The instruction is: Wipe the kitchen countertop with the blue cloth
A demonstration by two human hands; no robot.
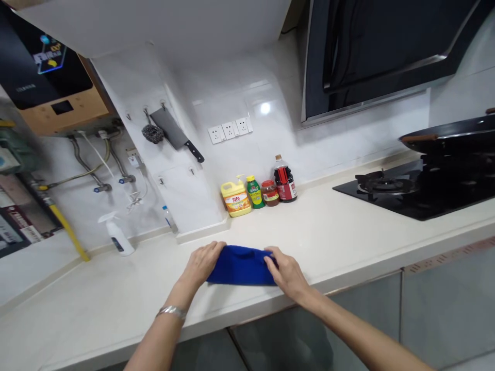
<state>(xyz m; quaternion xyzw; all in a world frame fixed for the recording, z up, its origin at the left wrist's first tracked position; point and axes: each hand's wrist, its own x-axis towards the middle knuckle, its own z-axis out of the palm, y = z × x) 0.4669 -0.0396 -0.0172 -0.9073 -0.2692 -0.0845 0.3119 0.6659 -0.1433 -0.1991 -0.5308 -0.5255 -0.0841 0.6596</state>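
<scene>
A blue cloth [243, 269], folded into a long strip, lies on the pale countertop [127, 299] close to its front edge. My left hand [205, 262] grips the cloth's left end, fingers curled over its upper corner. At the other end, my right hand [285, 272] pinches the cloth's right side between thumb and fingers. The top edge of the cloth bulges slightly in the middle. A silver bracelet circles my left wrist.
Behind the cloth stand a yellow detergent jug [236, 199], a green bottle [255, 192], a red-lidded jar [269, 194] and a dark sauce bottle [285, 183]. A white spray bottle [119, 238] is left; a black gas stove [425, 180] with a wok [456, 133] is right. A cleaver [172, 131] hangs above.
</scene>
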